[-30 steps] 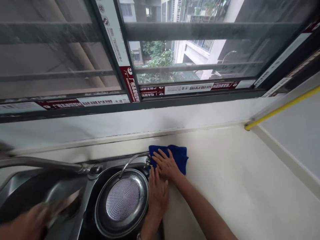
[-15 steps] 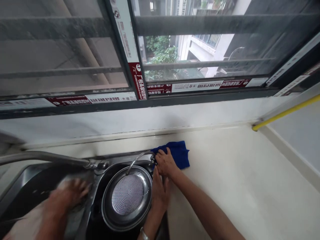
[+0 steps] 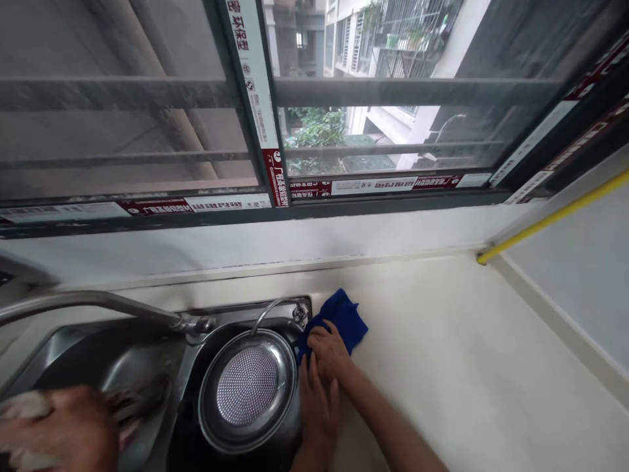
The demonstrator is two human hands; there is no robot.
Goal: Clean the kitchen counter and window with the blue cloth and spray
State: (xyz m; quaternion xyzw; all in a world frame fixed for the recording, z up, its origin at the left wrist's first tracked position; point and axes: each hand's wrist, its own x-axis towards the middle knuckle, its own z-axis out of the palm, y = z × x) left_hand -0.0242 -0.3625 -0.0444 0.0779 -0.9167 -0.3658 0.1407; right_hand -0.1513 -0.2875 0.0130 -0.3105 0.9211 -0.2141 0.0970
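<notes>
A blue cloth [image 3: 344, 316] lies rumpled on the counter [image 3: 442, 347], just right of the sink [image 3: 236, 313], its near-left part against the right rim. The right hand [image 3: 329, 351] rests on its near part with bent fingers lying close together; their undersides are hidden, so I cannot tell whether they grip the fabric or only press it. The left hand [image 3: 318, 403], nearer the wearer along the sink's right side, has its fingers straight and side by side, thumb apart, the tips at the cloth's lower edge; it appears to clamp nothing.

The step in hand looks like a wiping stroke along the sink's right edge. The next stroke would call for level pressure from the right hand, with the loose far part of the cloth kept spread and the left hand clear of its path.

Inside the sink's right basin sits a round metal vessel [image 3: 247, 385] with a dotted centre; a thin curved tube [image 3: 265, 311] reaches over it from the sink's back-right corner. At the sink's left basin a co-worker's hand [image 3: 63, 426] is blurred.
</notes>
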